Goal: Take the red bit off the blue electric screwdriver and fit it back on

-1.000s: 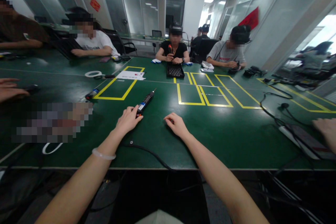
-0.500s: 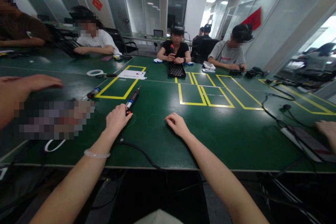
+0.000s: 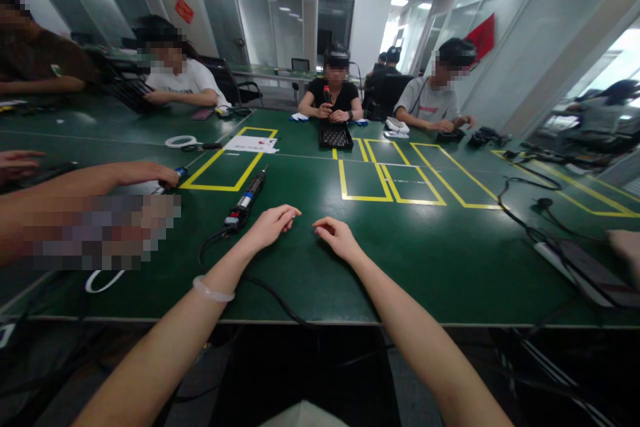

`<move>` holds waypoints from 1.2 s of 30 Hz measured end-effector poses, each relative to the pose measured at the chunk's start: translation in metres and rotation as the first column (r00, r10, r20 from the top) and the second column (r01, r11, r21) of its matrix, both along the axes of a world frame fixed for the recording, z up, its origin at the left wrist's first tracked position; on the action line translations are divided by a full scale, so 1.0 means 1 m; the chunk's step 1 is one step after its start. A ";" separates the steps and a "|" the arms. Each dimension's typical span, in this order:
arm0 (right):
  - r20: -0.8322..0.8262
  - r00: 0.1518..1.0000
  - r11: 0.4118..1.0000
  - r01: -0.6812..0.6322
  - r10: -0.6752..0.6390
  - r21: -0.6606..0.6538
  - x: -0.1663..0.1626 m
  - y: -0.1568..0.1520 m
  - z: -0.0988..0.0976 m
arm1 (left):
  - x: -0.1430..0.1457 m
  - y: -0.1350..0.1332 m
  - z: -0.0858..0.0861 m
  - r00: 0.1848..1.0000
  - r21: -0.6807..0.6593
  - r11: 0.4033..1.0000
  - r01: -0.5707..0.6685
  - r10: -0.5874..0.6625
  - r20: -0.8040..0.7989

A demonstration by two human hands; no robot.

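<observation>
My left hand rests on the green table with its fingers loosely bent, and nothing shows in it. A pale bangle circles that wrist. Just left of this hand lies a black electric screwdriver with blue and red parts, its bit pointing away from me. Its dark cable loops back under my left forearm. My right hand lies a short gap to the right, fingers curled and thumb slightly apart, also with nothing visible in it. The undersides of both hands are hidden.
Yellow tape outlines mark the table. A white paper and a magnifying glass lie ahead on the left. At left, another person's hand touches a blue-and-black tool. Cables run along the right. Across sits a person with a black tray.
My left hand has let go of the electric screwdriver and moved right, near my right hand. The neighbour's arm on the left has reached rightward to the blue-and-black tool. My right hand stays put.
</observation>
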State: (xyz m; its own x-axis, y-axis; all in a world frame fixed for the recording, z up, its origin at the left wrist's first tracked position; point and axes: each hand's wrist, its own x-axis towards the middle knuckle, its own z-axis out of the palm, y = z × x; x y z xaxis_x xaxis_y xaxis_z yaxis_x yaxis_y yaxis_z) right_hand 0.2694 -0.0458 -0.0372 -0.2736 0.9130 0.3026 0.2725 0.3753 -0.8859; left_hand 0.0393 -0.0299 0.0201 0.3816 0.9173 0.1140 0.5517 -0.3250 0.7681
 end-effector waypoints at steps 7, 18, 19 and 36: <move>-0.232 0.960 0.970 -0.195 0.159 -0.143 -0.002 0.002 0.003 | 0.044 -0.004 -0.020 0.937 -0.242 0.932 0.271 -0.198 0.287; -0.174 0.982 0.992 -0.087 0.070 -0.087 -0.003 0.003 -0.001 | 0.038 -0.003 -0.026 0.963 -0.102 0.979 0.176 -0.150 0.224; -0.152 0.987 0.993 -0.072 0.058 -0.088 -0.003 0.003 -0.001 | 0.037 -0.003 -0.025 0.971 -0.062 0.984 0.166 -0.152 0.185; -0.057 0.998 0.998 -0.021 0.018 -0.058 0.002 0.006 -0.005 | -0.027 0.010 -0.006 0.852 0.466 0.878 -0.110 0.325 -0.411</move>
